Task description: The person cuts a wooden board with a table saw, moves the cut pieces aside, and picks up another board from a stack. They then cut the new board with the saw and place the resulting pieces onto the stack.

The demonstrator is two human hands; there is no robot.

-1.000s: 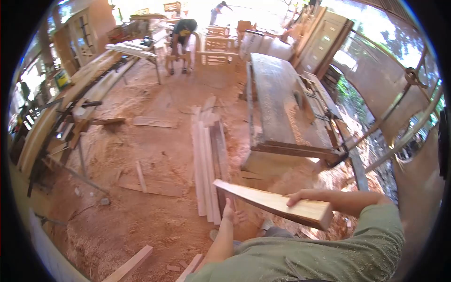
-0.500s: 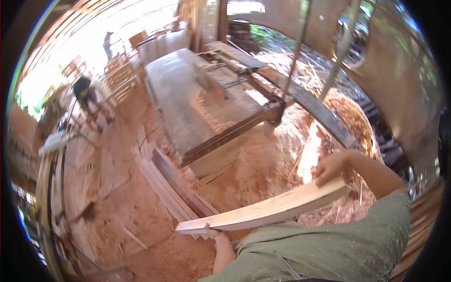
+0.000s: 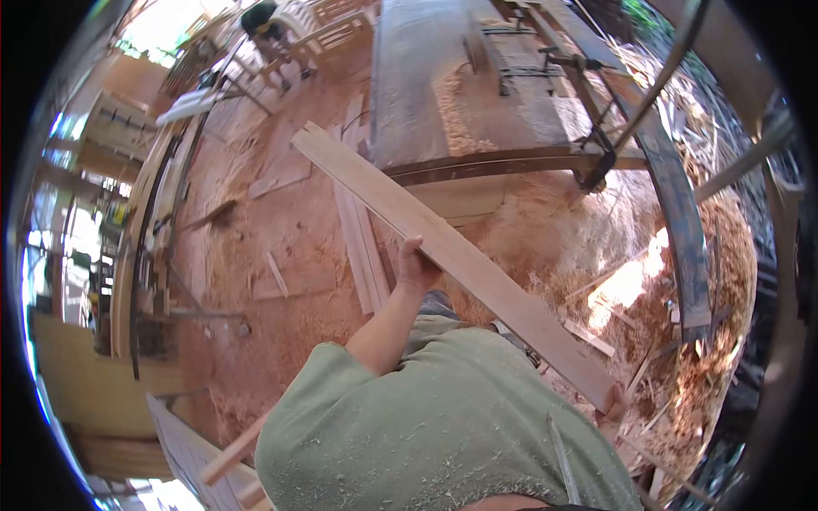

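A long wooden board slants in front of my body, its far end raised toward the upper left and its near end low on the right. My left hand is closed round the board's left edge near mid-length. At the lower right end, my right hand grips the board, with most of its fingers hidden beneath it. Under and to the left of the board, several long planks lie on the sawdust-covered floor.
A large saw table strewn with sawdust stands ahead, with a dark metal rail on its right. Sawdust and offcuts cover the ground. Stacked boards stand at left. A co-worker bends over at the far upper left.
The board has swung from lying nearly crosswise to pointing forward and left. My left hand has shifted from its end to about mid-length; my view has turned left and down.
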